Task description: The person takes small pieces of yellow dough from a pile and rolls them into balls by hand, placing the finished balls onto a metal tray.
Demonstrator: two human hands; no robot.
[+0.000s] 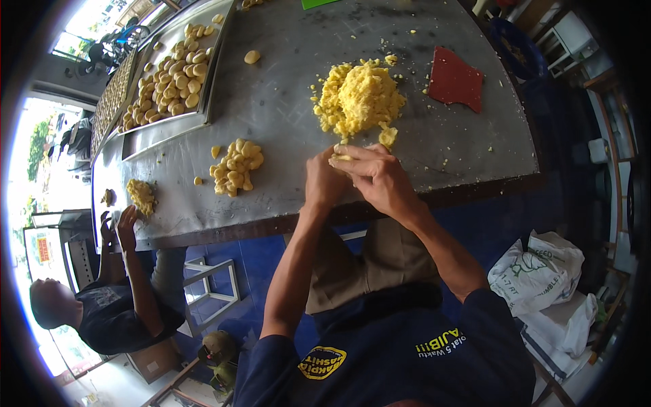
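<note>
At the table's near edge my left hand [325, 178] and my right hand [385, 178] meet, fingers closed around a small lump of yellow dough [344, 157]. The right fingers lie over it, and most of the lump is hidden. Just beyond my hands is a large heap of crumbly yellow mash [363, 98], with a loose clump [387, 137] at its near side. To the left sits a pile of small pale-yellow dough pieces [237, 167]. A red flat scraper [456, 80] lies right of the heap, with crumbs scattered around it.
A metal tray [166, 131] of round dough balls [180, 78] stands at the far left. One flattened ball [252, 57] lies on the metal table [285, 81]. At left a co-worker [129, 298] has hands near another yellow pile [141, 197]. White sacks [539, 271] sit at lower right.
</note>
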